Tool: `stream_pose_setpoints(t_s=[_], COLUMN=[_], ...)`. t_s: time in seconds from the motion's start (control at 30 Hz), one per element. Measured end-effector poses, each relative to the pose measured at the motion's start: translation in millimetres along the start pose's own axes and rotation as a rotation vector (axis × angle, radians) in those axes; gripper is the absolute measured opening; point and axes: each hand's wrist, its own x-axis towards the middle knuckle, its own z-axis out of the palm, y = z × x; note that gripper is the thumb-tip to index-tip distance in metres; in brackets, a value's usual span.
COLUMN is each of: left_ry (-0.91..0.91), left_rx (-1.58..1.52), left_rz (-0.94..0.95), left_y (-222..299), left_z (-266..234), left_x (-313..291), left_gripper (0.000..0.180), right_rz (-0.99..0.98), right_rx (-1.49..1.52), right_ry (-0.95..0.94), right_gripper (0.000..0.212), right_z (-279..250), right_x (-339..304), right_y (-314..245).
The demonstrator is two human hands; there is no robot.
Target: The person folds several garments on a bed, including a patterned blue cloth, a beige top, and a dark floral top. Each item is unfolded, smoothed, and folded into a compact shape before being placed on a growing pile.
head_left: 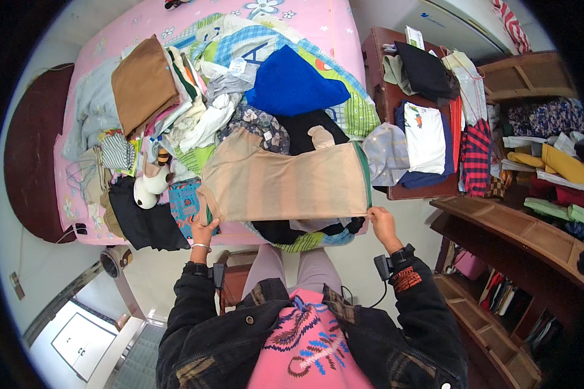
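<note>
A beige striped garment with green trim point(292, 181) is stretched out sideways in front of me over the near part of the bed. My left hand point(203, 235) pinches its near left corner. At the near right corner, my right hand point(383, 225) grips the edge beside the green trim. Behind the garment lie a dark floral cloth point(256, 124), a black cloth point(305, 129) and a bright blue folded cloth point(295, 84). Black fabric shows partly under its near edge.
The pink bed point(331, 26) bears a brown folded cloth point(144, 81) on a pile, a white plush toy point(150, 188) and black trousers point(143, 217). To the right, a dark red cabinet point(386, 58) carries folded clothes, including a white shirt point(425, 139). Open wooden shelving point(519, 236) stands farther right.
</note>
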Motion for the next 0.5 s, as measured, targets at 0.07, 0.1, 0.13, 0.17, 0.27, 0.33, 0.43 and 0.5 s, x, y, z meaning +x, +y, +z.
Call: stream_pose_setpoints(t_s=[0.07,0.1,0.13,0.17,0.27,0.33,0.43,0.5], left_ry=[-0.001,0.001,-0.001,-0.013,-0.01,-0.01,-0.031,0.0], left_rx=[0.01,0.029,0.016,-0.015,0.021,0.016,0.081,-0.021], left_rz=[0.004,-0.006,-0.002,0.019,-0.015,-0.114,-0.229,-0.259], left_y=[8.0,12.4,16.2,19.2,20.3,16.3,10.0,7.2], left_z=[-1.9,-2.4,-2.7,-3.3,-2.3,3.2,14.1,18.6], left_x=[-3.4,-5.4,-7.8,-10.6,-17.9,-19.4,-16.3,-12.9], left_gripper=[0.038,0.037,0.035,0.034,0.029,0.022,0.019,0.018], right_rz=[-0.014,-0.016,-0.039,-0.064,-0.052,0.007,0.065,0.017], right_rx=[0.007,0.009,0.013,0.019,0.0,0.008,0.025,0.001], right_ry=[-0.026,-0.04,-0.038,-0.037,-0.052,-0.083,-0.133,-0.135], right_gripper=[0.009,0.009,0.009,0.008,0.007,0.007,0.008,0.009], right_z=[-6.7,-9.8,-11.9,-12.9,-5.3,7.4,27.6,36.9], right_x=[-0.5,-1.8,-3.9,-7.0,-18.0,-22.5,-19.4,-10.7], right_y=[-3.1,-4.2,-4.9,-5.0,-1.9,1.6,8.2,12.8])
